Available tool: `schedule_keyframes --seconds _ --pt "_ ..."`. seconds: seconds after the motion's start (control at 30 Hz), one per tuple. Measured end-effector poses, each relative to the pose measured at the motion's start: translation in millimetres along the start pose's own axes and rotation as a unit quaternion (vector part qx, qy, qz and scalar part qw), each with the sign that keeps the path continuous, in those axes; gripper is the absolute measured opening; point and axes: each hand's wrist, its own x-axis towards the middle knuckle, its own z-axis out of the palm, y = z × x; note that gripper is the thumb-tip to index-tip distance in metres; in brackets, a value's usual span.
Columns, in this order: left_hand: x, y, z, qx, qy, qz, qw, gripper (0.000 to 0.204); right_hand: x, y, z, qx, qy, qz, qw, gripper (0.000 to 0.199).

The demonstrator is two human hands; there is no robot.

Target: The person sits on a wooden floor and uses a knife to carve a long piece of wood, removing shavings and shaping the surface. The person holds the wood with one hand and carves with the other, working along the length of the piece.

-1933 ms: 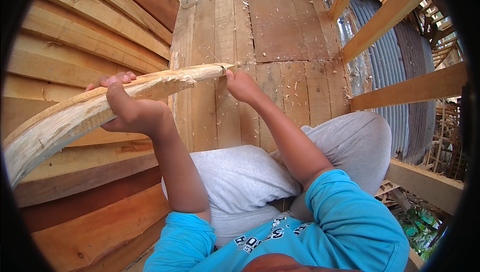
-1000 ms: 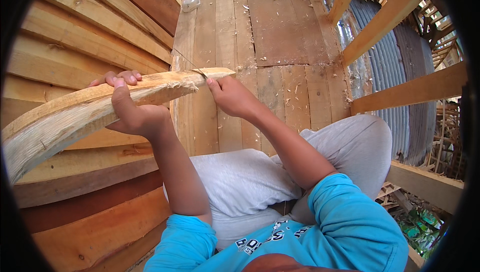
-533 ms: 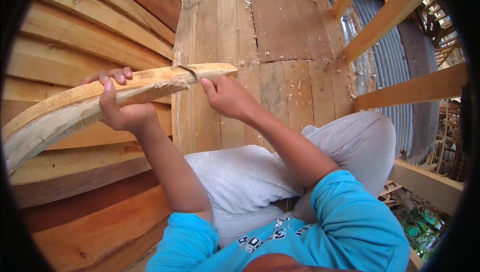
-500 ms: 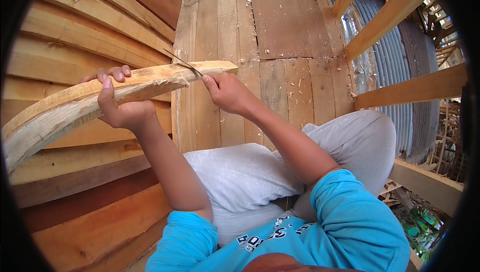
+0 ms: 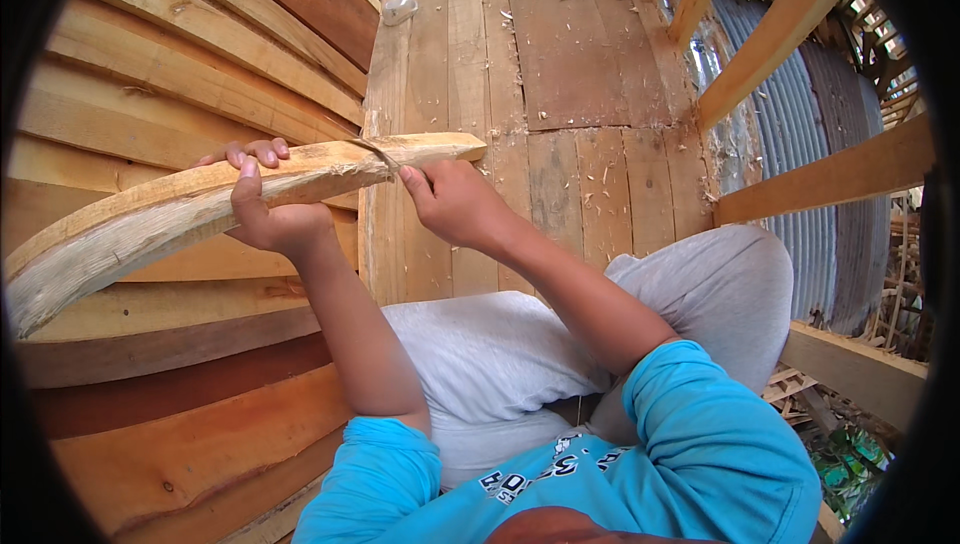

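Observation:
A long, curved piece of pale wood (image 5: 150, 216) reaches from the left rim to a pointed end near the middle of the view. My left hand (image 5: 278, 222) is closed around it, thumb on the near face and fingertips over the far edge. In my right fist (image 5: 452, 204), just on the near side of the pointed end, is a knife with a thin dark blade (image 5: 376, 151); my fingers hide the handle. The blade lies slantwise across the wood, touching it. Rough, frayed fibres (image 5: 375, 176) show on the wood below the blade.
A wall of overlapping planks (image 5: 150, 109) stands close on the left. Shavings litter the plank floor (image 5: 555, 179), and a clear plastic item (image 5: 398, 10) lies at the far side. Wooden rails (image 5: 820, 179) and corrugated metal sheeting (image 5: 790, 114) border the right.
The knife blade has shifted nearer to me over the wood, and less of it sticks out past the far edge. Both hands keep their hold; the whole view has shifted slightly.

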Motion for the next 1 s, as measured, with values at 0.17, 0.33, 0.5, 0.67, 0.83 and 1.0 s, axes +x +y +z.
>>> schedule_keyframes --seconds 0.17,0.33,0.5,0.67,0.83,1.0 --pt "-8 2 20 0.011 -0.021 0.027 0.999 0.043 3 7 0 0.019 0.001 -0.016 1.000 0.048" --pt "-1 1 9 0.015 -0.007 0.016 1.000 0.041 3 18 8 -0.012 0.030 -0.041 0.999 0.049" --pt "-4 4 3 0.024 0.012 0.013 1.000 0.038 -2 -19 -13 0.036 -0.015 0.012 0.999 0.050" --pt "-12 0 18 -0.003 -0.031 0.025 0.999 0.043 4 2 -14 0.049 -0.030 0.073 0.996 0.054" --pt "-7 2 17 0.007 -0.021 0.029 0.999 0.043 6 12 -18 -0.026 -0.033 0.085 0.995 0.053" --pt "-11 4 18 0.014 -0.013 0.037 0.999 0.042 1 -17 -21 -0.033 -0.044 0.064 0.996 0.051"
